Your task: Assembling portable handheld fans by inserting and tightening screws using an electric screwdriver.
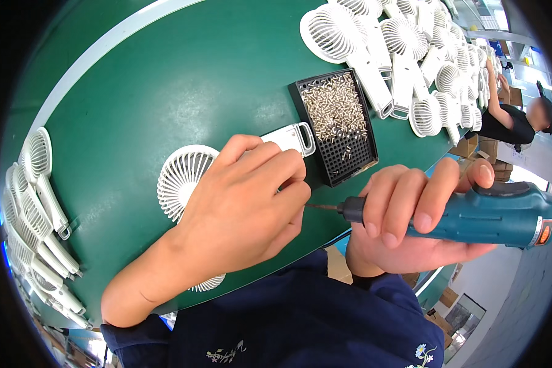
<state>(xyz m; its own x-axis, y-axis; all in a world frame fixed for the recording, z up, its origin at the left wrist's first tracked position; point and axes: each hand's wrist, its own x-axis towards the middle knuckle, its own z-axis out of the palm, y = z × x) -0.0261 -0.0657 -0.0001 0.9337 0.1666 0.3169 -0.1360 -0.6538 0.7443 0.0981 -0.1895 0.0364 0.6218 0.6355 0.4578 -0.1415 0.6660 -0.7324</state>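
Note:
My right hand (411, 214) is wrapped round a teal electric screwdriver (490, 214) with a black nose. Its thin bit (324, 207) points left and reaches the fingertips of my left hand (245, 202). That hand is closed, its fingers curled; what they pinch, if anything, is hidden. Beneath it lies a white handheld fan (181, 178), its round grille to the left and its handle (288, 138) with an end loop to the right. Part of another white grille (208, 284) shows below my left forearm.
A black tray (354, 168) of small metal screws (334, 104) sits beyond my hands on the green table (135, 110). White fans pile at the far right (405, 40) and along the left edge (37, 214). A person in black (509, 119) works at the far right.

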